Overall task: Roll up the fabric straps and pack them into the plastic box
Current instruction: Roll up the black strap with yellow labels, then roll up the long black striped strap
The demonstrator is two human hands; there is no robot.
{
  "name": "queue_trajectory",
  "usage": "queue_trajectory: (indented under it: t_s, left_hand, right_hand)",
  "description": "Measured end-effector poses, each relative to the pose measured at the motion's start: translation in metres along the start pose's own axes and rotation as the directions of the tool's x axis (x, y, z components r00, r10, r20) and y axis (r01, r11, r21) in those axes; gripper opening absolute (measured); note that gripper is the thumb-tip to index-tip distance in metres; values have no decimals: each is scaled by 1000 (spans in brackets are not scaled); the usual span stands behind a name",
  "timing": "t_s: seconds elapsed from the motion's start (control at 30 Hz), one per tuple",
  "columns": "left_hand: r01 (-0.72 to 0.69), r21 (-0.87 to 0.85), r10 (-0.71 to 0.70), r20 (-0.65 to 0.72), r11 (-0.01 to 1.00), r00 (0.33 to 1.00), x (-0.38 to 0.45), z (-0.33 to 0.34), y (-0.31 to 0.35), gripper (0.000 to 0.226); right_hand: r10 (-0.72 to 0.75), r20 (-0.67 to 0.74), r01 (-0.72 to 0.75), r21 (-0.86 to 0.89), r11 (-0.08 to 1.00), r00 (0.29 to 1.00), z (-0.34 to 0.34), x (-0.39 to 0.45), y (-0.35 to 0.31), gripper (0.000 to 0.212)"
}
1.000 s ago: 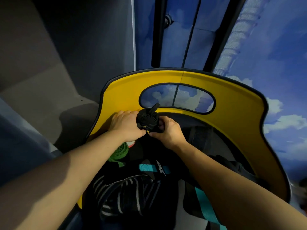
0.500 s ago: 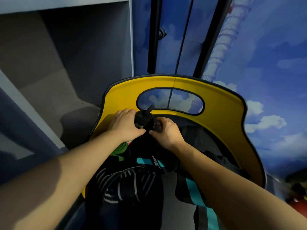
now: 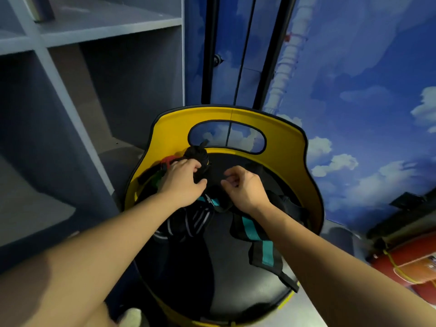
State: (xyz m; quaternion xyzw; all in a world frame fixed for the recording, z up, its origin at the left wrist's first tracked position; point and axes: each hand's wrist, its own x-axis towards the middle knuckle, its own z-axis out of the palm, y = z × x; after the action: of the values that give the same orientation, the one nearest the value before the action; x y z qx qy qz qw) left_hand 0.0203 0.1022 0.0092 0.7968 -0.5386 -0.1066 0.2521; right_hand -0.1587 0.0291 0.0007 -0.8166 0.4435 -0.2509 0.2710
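A yellow tub with a black rim and a handle cut-out (image 3: 285,147) stands below me and holds several fabric straps. My left hand (image 3: 184,182) grips a rolled black strap (image 3: 197,156) near the tub's far wall. My right hand (image 3: 243,187) hovers just right of the roll with its fingers curled, and whether it pinches a black strap end is unclear. A black strap with teal stripe (image 3: 264,246) lies on the right side of the tub. A black and white striped strap (image 3: 188,223) lies under my left wrist. Red and green straps (image 3: 162,166) peek out left of my left hand.
Grey open shelving (image 3: 70,90) stands at the left, close to the tub. A wall with painted sky and clouds (image 3: 354,114) rises behind. A red object with a yellow cord (image 3: 405,267) sits at the lower right on the floor.
My right hand has let go of the black roll and moved a little right. The left hand keeps hold of it. The view has pulled back and up, showing the whole tub.
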Motion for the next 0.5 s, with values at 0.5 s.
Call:
queue_trajectory:
  t_s: [0.5]
  left_hand:
    - [98,-139,-107,-57,985,993,-127,13,-14,12]
  right_hand:
    - [63,-10,-63,27,998,998,7,-115,11,7]
